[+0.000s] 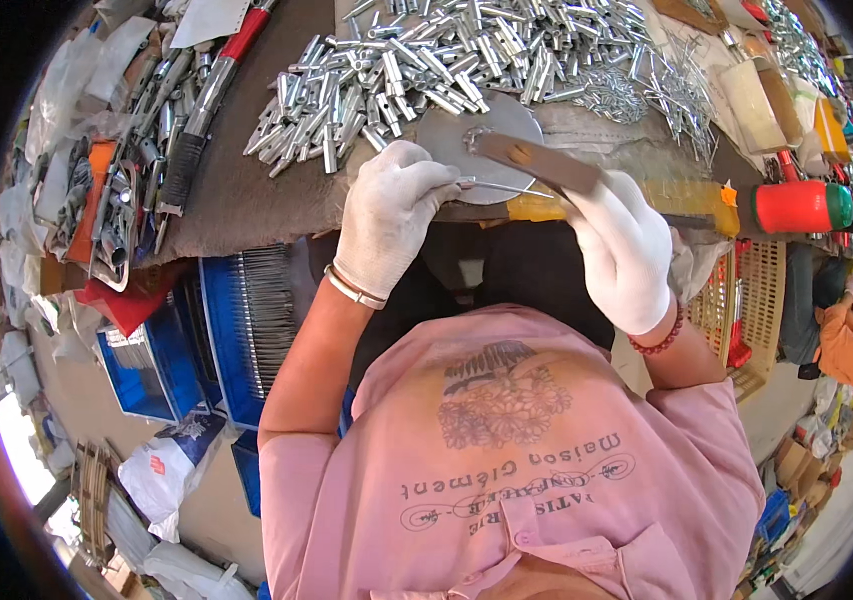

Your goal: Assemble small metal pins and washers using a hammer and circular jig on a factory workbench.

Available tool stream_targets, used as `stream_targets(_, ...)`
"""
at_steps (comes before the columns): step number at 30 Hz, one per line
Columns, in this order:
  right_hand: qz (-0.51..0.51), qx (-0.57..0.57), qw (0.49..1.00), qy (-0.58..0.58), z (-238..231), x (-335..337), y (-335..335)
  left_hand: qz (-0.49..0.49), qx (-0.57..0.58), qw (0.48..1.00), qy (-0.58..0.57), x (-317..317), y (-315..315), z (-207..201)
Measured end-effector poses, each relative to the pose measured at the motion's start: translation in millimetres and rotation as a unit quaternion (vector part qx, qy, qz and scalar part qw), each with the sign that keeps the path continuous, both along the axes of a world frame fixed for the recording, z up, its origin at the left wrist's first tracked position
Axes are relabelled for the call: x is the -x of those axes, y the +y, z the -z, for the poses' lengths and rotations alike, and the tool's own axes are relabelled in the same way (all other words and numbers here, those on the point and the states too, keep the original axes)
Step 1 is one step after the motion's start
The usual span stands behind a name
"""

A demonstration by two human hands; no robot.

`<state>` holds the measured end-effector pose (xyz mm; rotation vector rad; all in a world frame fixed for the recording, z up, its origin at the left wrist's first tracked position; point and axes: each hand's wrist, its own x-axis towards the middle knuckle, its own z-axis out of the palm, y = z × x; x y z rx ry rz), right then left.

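Observation:
My left hand [389, 215], in a white glove, pinches a thin metal wire part [502, 186] at the table's front edge. My right hand [625, 248], also gloved, grips a flat brown metal bar [537, 162] that angles up to the left over a round grey metal plate [482, 150]. The bar's tip rests on the plate, just above the wire part. A big heap of shiny metal tubes [427, 65] lies on the table right behind both hands.
A green-and-red bottle [802, 207] lies at the right table edge. Blue trays of thin metal rods [247, 320] stand under the table at left. Tools and metal parts [162, 120] are piled at left. Another person in orange [852, 340] sits at right.

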<state>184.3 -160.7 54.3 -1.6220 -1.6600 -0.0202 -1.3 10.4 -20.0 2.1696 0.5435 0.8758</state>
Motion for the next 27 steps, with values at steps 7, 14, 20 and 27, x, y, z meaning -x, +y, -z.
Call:
stream_targets(7, 0.008, 0.193, 0.981, -0.004, 20.7, 3.2, -1.5, 0.016, -0.005, 1.000, -0.001, 1.8, 2.6, 3.7)
stream_targets(14, -0.020, -0.012, 0.996, 0.086, -2.3, 0.7, -9.0, 0.003, 0.027, 1.000, 0.016, 1.5, 2.6, -2.9)
stream_targets(20, 0.014, 0.174, 0.984, 0.024, 26.2, -2.6, 2.6, 0.007, 0.058, 0.998, 0.024, -1.3, 4.4, -3.2)
stream_targets(27, 0.056, 0.098, 0.984, -0.140, 31.0, -37.2, 37.5, 0.010, 0.071, 0.997, 0.009, 0.3, 4.8, 3.2)
